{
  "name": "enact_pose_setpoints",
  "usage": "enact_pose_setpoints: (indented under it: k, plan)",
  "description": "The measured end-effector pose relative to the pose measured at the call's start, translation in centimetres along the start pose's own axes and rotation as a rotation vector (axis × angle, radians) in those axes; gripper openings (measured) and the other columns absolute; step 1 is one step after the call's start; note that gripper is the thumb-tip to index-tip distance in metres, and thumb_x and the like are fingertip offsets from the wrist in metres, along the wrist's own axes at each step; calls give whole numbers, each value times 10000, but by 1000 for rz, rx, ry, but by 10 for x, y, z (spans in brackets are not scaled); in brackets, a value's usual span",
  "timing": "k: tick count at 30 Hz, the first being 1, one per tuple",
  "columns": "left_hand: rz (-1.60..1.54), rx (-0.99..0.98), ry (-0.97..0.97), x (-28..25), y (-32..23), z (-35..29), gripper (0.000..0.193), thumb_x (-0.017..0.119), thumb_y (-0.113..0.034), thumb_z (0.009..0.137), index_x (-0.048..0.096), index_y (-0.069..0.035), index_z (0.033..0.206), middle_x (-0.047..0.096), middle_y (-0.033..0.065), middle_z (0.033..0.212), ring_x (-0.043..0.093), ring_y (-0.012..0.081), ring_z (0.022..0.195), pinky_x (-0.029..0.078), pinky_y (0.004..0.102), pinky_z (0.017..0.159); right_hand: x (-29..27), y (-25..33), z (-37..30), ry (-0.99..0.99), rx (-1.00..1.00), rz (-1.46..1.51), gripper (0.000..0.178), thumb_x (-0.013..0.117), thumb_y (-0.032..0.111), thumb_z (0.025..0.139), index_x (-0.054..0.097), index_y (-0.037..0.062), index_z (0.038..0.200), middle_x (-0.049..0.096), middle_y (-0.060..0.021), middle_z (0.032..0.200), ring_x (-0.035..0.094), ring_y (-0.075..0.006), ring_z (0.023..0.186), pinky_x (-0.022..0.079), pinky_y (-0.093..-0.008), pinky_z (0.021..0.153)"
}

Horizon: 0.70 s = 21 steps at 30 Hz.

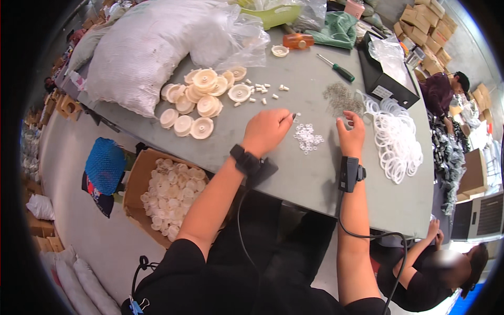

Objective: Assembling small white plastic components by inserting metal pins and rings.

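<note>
While cream discs (193,95) lay heaped upper left in the frame, my left hand (266,132) was near the centre, thumb and forefinger together; on what, I couldn't tell. Small white rings (307,139) lay just right of centre. Beyond, below some thin metal bits (341,98), my right hand (352,136) curled, fingertips apart. I was probably picking small parts; next called for a light pinch.

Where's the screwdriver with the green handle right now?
In the head view, the screwdriver lies toward the right on the table's far part, left of the black box and beyond the small metal parts.
</note>
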<state>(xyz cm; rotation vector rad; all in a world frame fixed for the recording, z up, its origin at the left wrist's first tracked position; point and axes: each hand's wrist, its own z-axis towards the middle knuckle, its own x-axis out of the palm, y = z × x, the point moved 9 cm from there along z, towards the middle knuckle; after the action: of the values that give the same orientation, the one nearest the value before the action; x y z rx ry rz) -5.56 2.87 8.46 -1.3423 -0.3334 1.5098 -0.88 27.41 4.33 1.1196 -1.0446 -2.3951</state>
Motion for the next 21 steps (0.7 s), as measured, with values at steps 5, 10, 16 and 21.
enact_pose_setpoints:
  k: [5, 10, 16, 21]
  plan:
    - [-122, -110, -111, 24, 52, 40, 247, 448, -213, 873, 490, -19, 726, 525, 159, 615, 513, 329, 586, 382, 418, 524, -4, -6, 0, -49, 18, -99, 317, 667, 173, 714, 605, 83, 1012, 554, -108, 1009, 531, -254, 939, 428, -362, 826]
    - [-510, -259, -290, 26, 116, 46, 231, 448, -170, 862, 473, 12, 722, 484, 133, 581, 455, 224, 525, 370, 358, 507, 6, 38, -1, -63, -119, -99, 325, 674, 145, 690, 609, 76, 1002, 575, -105, 983, 544, -254, 915, 433, -366, 814]
    - [-532, -227, -281, 20, 96, 44, 235, 498, -187, 826, 515, 16, 708, 493, 103, 563, 433, 172, 502, 373, 321, 493, 100, 97, 24, 370, -269, -17, 322, 669, 169, 707, 606, 90, 1013, 609, -109, 939, 576, -268, 858, 459, -364, 753]
    - [-504, -209, -273, 16, 85, 41, 237, 519, -197, 813, 512, 14, 705, 494, 97, 562, 442, 158, 511, 368, 318, 489, 173, 77, 64, 511, -188, -141, 237, 675, 192, 710, 626, 64, 904, 617, -129, 885, 587, -296, 809, 471, -366, 711]
